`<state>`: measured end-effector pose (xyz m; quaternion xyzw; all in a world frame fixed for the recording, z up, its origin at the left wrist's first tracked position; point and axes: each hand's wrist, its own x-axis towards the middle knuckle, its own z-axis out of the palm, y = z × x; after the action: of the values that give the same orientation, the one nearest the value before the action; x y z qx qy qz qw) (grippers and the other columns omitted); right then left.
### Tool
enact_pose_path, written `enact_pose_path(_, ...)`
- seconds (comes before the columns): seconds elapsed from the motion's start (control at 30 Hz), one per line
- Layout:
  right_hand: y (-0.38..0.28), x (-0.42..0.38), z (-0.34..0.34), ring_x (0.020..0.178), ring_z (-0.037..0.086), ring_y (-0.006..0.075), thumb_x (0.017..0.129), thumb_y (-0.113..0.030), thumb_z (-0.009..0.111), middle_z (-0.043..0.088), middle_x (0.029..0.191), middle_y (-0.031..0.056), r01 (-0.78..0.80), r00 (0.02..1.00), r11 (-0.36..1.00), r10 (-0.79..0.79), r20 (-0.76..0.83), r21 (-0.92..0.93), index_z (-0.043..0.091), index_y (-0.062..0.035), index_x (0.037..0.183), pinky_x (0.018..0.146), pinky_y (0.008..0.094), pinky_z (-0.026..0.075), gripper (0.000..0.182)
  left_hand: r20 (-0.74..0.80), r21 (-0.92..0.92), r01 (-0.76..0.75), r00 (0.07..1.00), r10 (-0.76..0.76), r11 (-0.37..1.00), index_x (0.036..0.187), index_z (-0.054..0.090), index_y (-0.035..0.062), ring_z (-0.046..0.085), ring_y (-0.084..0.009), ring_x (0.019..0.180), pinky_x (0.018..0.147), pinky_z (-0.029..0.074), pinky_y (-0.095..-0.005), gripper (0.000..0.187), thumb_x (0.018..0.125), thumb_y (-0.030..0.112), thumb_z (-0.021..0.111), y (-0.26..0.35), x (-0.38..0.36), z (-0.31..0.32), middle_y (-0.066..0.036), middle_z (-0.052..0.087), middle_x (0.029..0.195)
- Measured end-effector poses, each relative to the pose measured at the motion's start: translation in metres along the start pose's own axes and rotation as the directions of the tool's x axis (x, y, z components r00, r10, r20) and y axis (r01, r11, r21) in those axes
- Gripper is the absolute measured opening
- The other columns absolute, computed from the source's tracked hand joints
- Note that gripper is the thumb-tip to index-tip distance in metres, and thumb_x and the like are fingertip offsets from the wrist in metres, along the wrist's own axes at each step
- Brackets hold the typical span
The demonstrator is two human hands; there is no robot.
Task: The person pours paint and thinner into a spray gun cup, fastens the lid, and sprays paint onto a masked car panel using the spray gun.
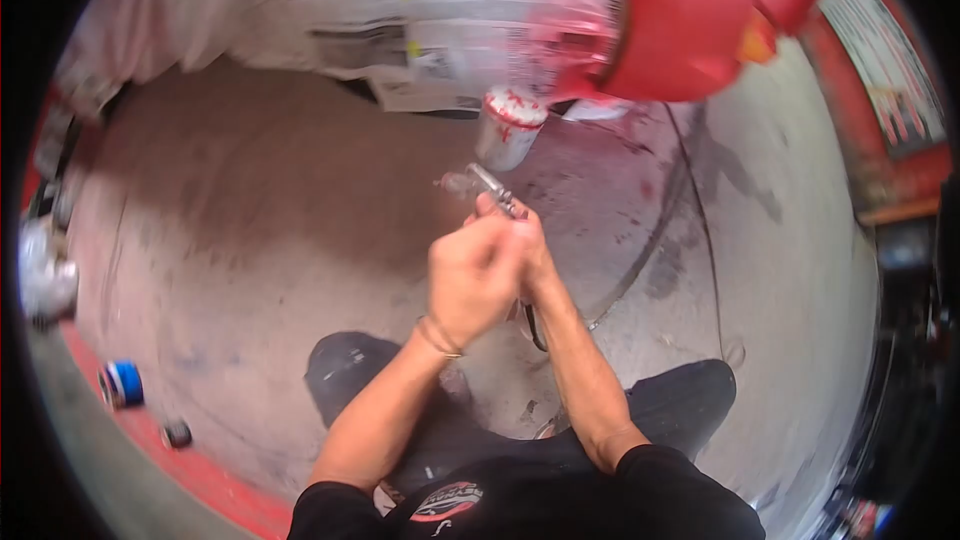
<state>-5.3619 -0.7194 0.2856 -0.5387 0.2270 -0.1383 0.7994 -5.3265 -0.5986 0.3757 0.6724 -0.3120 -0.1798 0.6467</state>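
Note:
In front of my body, my right hand [537, 258] is wrapped around a metal spray gun [490, 185], whose front end points up and to the left. My left hand [472, 265] is closed against the back of the gun, slightly blurred; the part its fingertips grip is hidden. Just past the gun sits a white paint cup [508, 140] with a red-splashed lid; whether it is joined to the gun is hard to see. Under my right hand a dark air hose [535, 328] hangs down.
Ahead is a glossy red painted panel [690, 20], beside paint-stained newspaper masking [450, 15]. A hose [650, 255] and a thin cable [707, 230] cross the concrete floor [270, 210]. A blue roll [121, 383] and a small dark object [177, 432] lie at left.

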Motion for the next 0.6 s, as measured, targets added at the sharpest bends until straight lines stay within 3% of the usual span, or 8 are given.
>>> enact_pose_path(0.03, -0.023, -0.020, -0.011, 0.068, 0.057, 0.0059, 0.105, -0.052, 0.071, 0.067, 0.083, -0.0031, 0.058, 0.993, 0.978, -0.077, -0.092, -0.200, 0.071, -0.0087, 0.100, 0.058, 0.0245, 0.044, 0.043, 0.021, -0.061, 0.241, 0.971, -0.240, 0.969, 0.097, 0.076, 0.0033, 0.072, -0.0119, 0.084, 0.078, 0.058, -0.0315, 0.024, 0.109, 0.019, 0.062, -0.015, -0.003, 0.008, -0.005, 0.077, 0.090)
enact_pose_path(0.13, -0.008, -0.049, -0.041, 0.055, 0.049, 0.0056, 0.103, -0.057, 0.070, 0.056, 0.066, -0.0052, 0.020, 0.910, 0.943, -0.155, -0.384, -0.333, 0.070, -0.0081, 0.086, 0.050, 0.0259, 0.037, 0.052, 0.012, -0.413, 0.416, 0.892, -0.451, 0.810, 0.101, 0.073, 0.0062, 0.071, -0.0122, 0.086, 0.078, 0.055, -0.0291, 0.030, 0.115, 0.026, 0.055, -0.096, -0.046, 0.048, -0.003, 0.076, 0.095)
enact_pose_path(0.23, 0.010, -0.054, -0.070, 0.048, 0.043, 0.0051, 0.103, -0.057, 0.069, 0.048, 0.057, -0.0065, -0.031, 0.817, 0.934, -0.181, -0.547, -0.355, 0.069, -0.0078, 0.080, 0.045, 0.0274, 0.032, 0.055, 0.278, -0.409, 0.748, 0.648, -0.709, 0.523, 0.117, 0.066, 0.0091, 0.069, -0.0138, 0.096, 0.083, 0.054, -0.0308, 0.021, 0.114, 0.027, 0.056, -0.117, -0.077, 0.095, -0.003, 0.072, 0.108)
enact_pose_path(0.3, 0.016, -0.056, -0.089, 0.046, 0.041, 0.0047, 0.104, -0.056, 0.069, 0.045, 0.052, -0.0070, -0.046, 0.734, 0.926, -0.224, -0.641, -0.376, 0.068, -0.0078, 0.078, 0.043, 0.0284, 0.030, 0.055, 0.358, -0.421, 0.810, 0.561, -0.747, 0.407, 0.117, 0.065, 0.0098, 0.067, -0.0132, 0.102, 0.088, 0.053, -0.0327, 0.019, 0.113, 0.026, 0.057, -0.122, -0.073, 0.117, -0.002, 0.071, 0.113)
enact_pose_path(0.43, 0.025, -0.057, -0.118, 0.046, 0.043, 0.0053, 0.104, -0.050, 0.070, 0.054, 0.064, -0.0026, 0.071, 0.629, 0.955, -0.266, -0.731, -0.286, 0.065, -0.0061, 0.083, 0.043, 0.0277, 0.030, 0.050, 0.443, -0.295, 0.826, 0.563, -0.697, 0.480, 0.116, 0.065, 0.0105, 0.064, -0.0117, 0.104, 0.091, 0.050, -0.0335, 0.016, 0.112, 0.025, 0.059, -0.146, -0.067, 0.144, 0.000, 0.070, 0.110)
enact_pose_path(0.47, 0.021, -0.058, -0.121, 0.046, 0.043, 0.0056, 0.104, -0.048, 0.071, 0.057, 0.068, -0.0010, 0.020, 0.632, 0.986, -0.141, -0.762, -0.166, 0.064, -0.0058, 0.085, 0.043, 0.0275, 0.029, 0.047, 0.489, -0.257, 0.833, 0.549, -0.678, 0.490, 0.116, 0.064, 0.0104, 0.064, -0.0114, 0.103, 0.091, 0.049, -0.0335, 0.015, 0.111, 0.024, 0.060, -0.152, -0.063, 0.147, 0.000, 0.070, 0.110)
enact_pose_path(0.5, 0.021, -0.057, -0.122, 0.054, 0.049, 0.0085, 0.104, -0.047, 0.071, 0.061, 0.071, 0.0003, 0.018, 0.611, 0.986, -0.140, -0.779, -0.163, 0.066, -0.0051, 0.083, 0.051, 0.0296, 0.035, 0.047, 0.532, -0.216, 0.837, 0.533, -0.658, 0.503, 0.116, 0.064, 0.0104, 0.064, -0.0111, 0.103, 0.092, 0.048, -0.0336, 0.015, 0.111, 0.023, 0.061, -0.159, -0.061, 0.150, 0.000, 0.070, 0.110)
enact_pose_path(0.6, 0.023, -0.051, -0.126, 0.070, 0.061, 0.0141, 0.102, -0.047, 0.073, 0.068, 0.076, 0.0028, 0.012, 0.576, 0.987, -0.140, -0.805, -0.163, 0.070, -0.0036, 0.081, 0.067, 0.0334, 0.047, 0.049, 0.576, -0.322, 0.869, 0.495, -0.651, 0.377, 0.119, 0.064, 0.0095, 0.064, -0.0124, 0.106, 0.092, 0.051, -0.0339, 0.017, 0.111, 0.024, 0.060, -0.177, -0.061, 0.160, 0.000, 0.071, 0.112)
